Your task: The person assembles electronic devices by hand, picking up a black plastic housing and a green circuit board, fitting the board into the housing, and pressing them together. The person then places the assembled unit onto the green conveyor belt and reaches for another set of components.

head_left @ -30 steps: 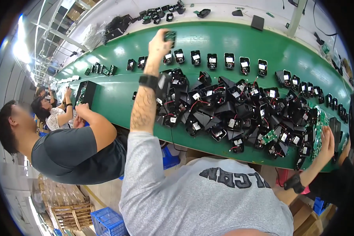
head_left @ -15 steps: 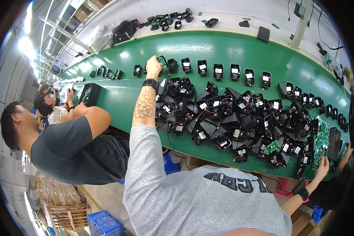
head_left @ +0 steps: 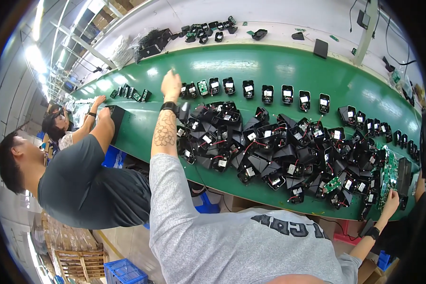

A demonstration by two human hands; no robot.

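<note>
Two hands, part-curled, R nr PCBs

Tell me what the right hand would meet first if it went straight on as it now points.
The right hand would probably meet the green circuit boards just ahead of it, though depth is unclear.

A heap of black housings covers much of the green tabletop, red wires showing among its pieces. Behind the heap runs a spaced row of upright housings. The left hand is beyond the heap's far left corner, its fingertips too small to read. Just right of the heap lie green circuit boards, with the right hand at their near end. Left of the heap stands a co-worker in a dark shirt.
</note>
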